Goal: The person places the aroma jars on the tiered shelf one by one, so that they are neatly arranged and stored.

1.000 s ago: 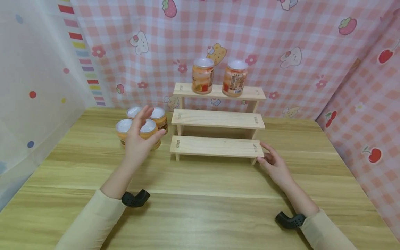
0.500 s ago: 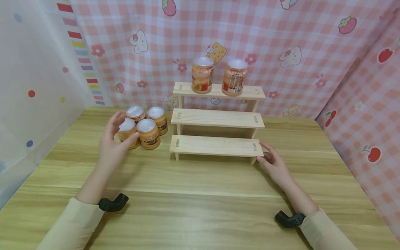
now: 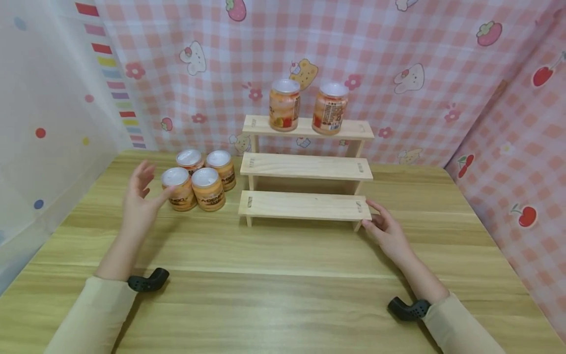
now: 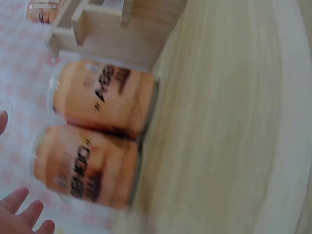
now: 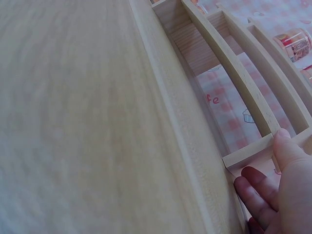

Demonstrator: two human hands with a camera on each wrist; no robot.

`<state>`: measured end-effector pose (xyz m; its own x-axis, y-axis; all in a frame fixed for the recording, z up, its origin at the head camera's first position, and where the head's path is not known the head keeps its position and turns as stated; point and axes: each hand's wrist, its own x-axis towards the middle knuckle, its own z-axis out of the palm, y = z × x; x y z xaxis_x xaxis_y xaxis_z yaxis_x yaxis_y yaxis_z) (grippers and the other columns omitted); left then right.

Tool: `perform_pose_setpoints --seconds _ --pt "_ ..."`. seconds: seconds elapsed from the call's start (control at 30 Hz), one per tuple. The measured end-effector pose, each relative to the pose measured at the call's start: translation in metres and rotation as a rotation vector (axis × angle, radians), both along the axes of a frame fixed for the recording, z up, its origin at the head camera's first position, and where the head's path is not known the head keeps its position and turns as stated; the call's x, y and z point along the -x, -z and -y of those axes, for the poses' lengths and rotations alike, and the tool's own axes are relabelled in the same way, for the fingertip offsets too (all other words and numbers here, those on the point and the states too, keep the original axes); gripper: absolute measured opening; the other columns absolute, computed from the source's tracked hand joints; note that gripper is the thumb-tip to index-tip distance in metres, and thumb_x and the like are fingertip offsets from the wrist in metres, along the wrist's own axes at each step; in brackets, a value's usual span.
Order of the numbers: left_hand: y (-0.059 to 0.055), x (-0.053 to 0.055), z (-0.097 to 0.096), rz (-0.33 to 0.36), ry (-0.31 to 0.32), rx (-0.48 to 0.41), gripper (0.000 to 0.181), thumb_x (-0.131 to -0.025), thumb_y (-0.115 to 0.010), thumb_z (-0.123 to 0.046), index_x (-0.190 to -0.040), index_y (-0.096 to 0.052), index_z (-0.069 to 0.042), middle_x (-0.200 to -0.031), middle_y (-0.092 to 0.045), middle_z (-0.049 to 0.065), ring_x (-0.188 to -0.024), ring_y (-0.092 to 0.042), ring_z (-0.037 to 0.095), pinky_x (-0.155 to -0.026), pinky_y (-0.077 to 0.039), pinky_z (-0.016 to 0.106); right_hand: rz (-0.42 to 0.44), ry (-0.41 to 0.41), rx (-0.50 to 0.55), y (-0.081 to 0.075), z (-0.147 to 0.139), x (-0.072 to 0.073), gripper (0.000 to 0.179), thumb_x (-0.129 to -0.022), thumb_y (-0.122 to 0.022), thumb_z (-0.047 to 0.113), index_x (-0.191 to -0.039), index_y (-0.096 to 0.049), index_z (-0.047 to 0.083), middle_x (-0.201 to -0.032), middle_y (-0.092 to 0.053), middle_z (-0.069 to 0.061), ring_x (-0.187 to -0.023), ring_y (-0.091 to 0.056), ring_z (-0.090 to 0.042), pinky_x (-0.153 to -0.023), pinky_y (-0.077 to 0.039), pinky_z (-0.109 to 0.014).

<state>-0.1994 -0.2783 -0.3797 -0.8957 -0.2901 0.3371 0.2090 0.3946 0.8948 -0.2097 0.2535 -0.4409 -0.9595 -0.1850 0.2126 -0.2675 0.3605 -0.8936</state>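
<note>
My left hand [image 3: 140,204] is open just left of a cluster of several orange-labelled cans [image 3: 209,191] with pale silvery tops, standing on the table. Its thumb overlaps the front-left can [image 3: 179,192] in the head view; fingers and thumb are spread with nothing between them. In the left wrist view, fingertips [image 4: 30,213] show beside the nearer can [image 4: 87,165]. My right hand [image 3: 389,235] grips the right end of the lowest step of a three-tier wooden display stand [image 3: 305,205]. Its thumb [image 5: 287,148] lies on the front corner, with the other fingers around the end.
Two similar cans stand apart on the top step, a left one [image 3: 284,105] and a right one [image 3: 330,109]. A pink checked cloth [image 3: 212,93] hangs behind the wooden table [image 3: 283,300], with more cloth at both sides.
My left hand has moved left and down from over the cans to their left side, uncovering them. The right hand stays on the stand's end.
</note>
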Motion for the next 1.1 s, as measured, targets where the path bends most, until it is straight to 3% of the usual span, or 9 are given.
perform_pose_setpoints --seconds 0.27,0.5,0.7,0.9,1.1 --pt "0.018 0.007 0.015 0.105 0.078 -0.025 0.085 -0.09 -0.069 -0.022 -0.153 -0.014 -0.008 -0.15 -0.027 0.023 -0.136 -0.027 0.039 -0.109 -0.022 0.055 0.013 0.013 -0.003 -0.001 0.002 -0.001 0.056 -0.096 -0.057 0.008 -0.148 -0.035 0.009 -0.113 -0.061 -0.028 -0.088 -0.059 -0.008 -0.063 -0.046 -0.019" --pt "0.031 0.015 0.016 0.168 0.121 -0.11 0.086 -0.09 -0.068 -0.019 -0.154 -0.01 -0.009 -0.152 -0.022 0.023 -0.137 -0.026 0.038 -0.111 -0.023 0.05 0.021 0.017 -0.003 -0.003 0.003 0.0 0.056 -0.096 -0.057 0.006 -0.148 -0.035 0.008 -0.114 -0.06 -0.029 -0.089 -0.059 -0.007 -0.061 -0.045 -0.02" --pt "0.038 0.02 0.013 0.161 0.14 -0.132 0.085 -0.089 -0.069 -0.011 -0.154 -0.014 -0.011 -0.151 -0.025 0.023 -0.134 -0.029 0.039 -0.109 -0.029 0.046 0.034 0.018 0.002 -0.006 0.004 -0.001 0.057 -0.096 -0.057 0.007 -0.148 -0.034 0.008 -0.113 -0.061 -0.028 -0.086 -0.058 -0.01 -0.056 -0.043 -0.021" --pt "0.041 0.024 0.008 0.132 0.161 -0.091 0.079 -0.087 -0.07 -0.006 -0.151 -0.024 -0.014 -0.144 -0.036 0.019 -0.122 -0.043 0.024 -0.096 -0.041 0.026 0.031 0.027 -0.005 -0.005 0.004 0.0 0.056 -0.096 -0.057 0.008 -0.148 -0.035 0.008 -0.114 -0.06 -0.029 -0.086 -0.058 -0.009 -0.056 -0.043 -0.021" --pt "0.044 0.026 0.007 0.102 0.14 -0.095 0.077 -0.086 -0.071 -0.005 -0.15 -0.028 -0.012 -0.139 -0.04 0.014 -0.115 -0.045 0.016 -0.095 -0.038 0.03 0.028 0.031 -0.022 -0.002 0.003 0.0 0.055 -0.097 -0.057 0.011 -0.148 -0.036 0.01 -0.113 -0.061 -0.028 -0.086 -0.058 -0.007 -0.061 -0.045 -0.02"
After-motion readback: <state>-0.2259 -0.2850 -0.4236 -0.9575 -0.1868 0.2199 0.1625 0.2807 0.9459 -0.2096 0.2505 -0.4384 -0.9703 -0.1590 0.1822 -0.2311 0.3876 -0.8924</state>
